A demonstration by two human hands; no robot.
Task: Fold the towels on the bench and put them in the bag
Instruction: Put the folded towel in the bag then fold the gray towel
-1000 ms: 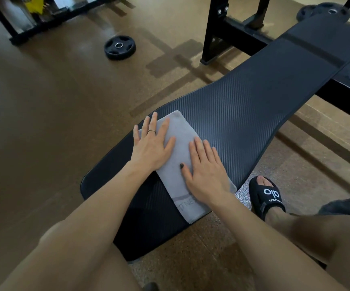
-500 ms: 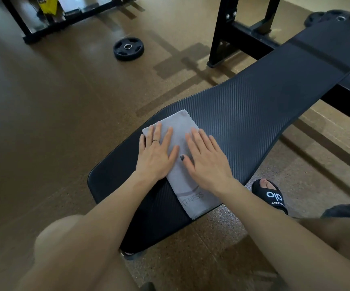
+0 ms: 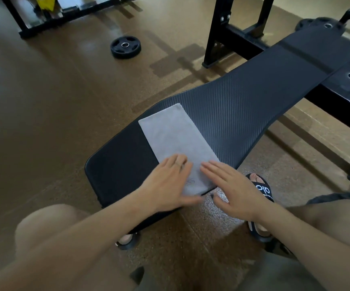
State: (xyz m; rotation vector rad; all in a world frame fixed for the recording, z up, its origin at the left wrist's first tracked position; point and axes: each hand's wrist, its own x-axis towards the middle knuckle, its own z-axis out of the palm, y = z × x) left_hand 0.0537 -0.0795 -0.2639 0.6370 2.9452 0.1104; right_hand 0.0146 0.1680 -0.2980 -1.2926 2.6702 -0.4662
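A grey towel [image 3: 174,139], folded into a long narrow strip, lies across the near end of the black padded bench [image 3: 243,106]. My left hand [image 3: 167,183] lies flat on the towel's near left part, fingers straight, a ring on one finger. My right hand [image 3: 230,185] rests flat at the towel's near right corner, by the bench edge, fingers straight and together. Both hands are motion-blurred. The towel's near end is partly hidden under them. No bag is in view.
A black weight plate [image 3: 125,46] lies on the brown floor to the far left. A black rack frame [image 3: 228,32] stands behind the bench. My foot in a black slide sandal [image 3: 262,190] is right of the bench. My knees fill the bottom of the view.
Both hands have slid toward me along the towel, from its middle to its near end. More of the towel's far part now shows.
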